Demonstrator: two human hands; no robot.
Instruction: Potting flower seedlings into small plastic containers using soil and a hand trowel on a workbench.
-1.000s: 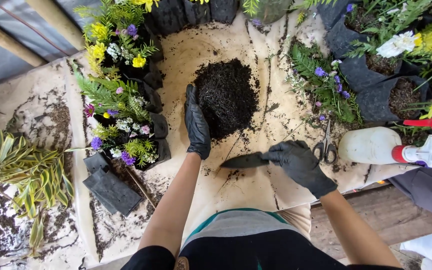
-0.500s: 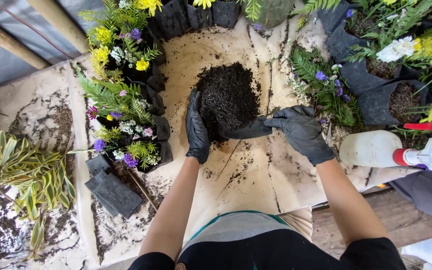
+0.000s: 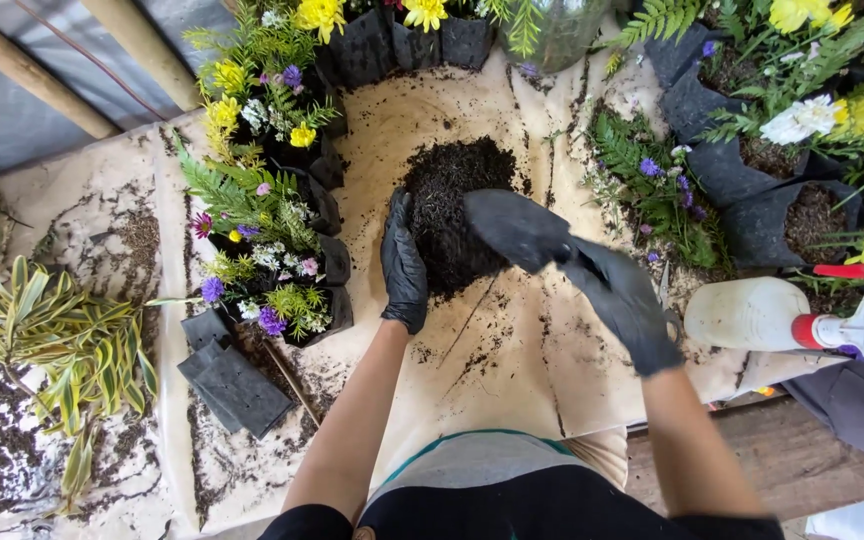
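Seen from above, a person in black gloves works a dark mound of soil [image 3: 457,205] heaped on a pale, dirt-streaked work sheet [image 3: 512,360]. The left hand [image 3: 402,265] lies flat with fingers together, pressed against the mound's left flank. The right hand [image 3: 617,290] grips a dark trowel [image 3: 512,228], its blade laid over the mound's right side; the grip itself is blurred, though the fingers appear closed round the handle. The soil sits between the two hands, just ahead of them.

The soil looks loose, crumbly and light in small amounts (crumbs are scattered all around it), so it would probably spill unless cupped from both sides or scooped from below.

Left of the left hand stands a row of black grow bags with yellow and purple flowers [image 3: 262,190], and flat empty bags [image 3: 232,380] lie nearer the body. Right of the right hand lie a white spray bottle with a red trigger [image 3: 752,315] and more bagged plants [image 3: 792,150].
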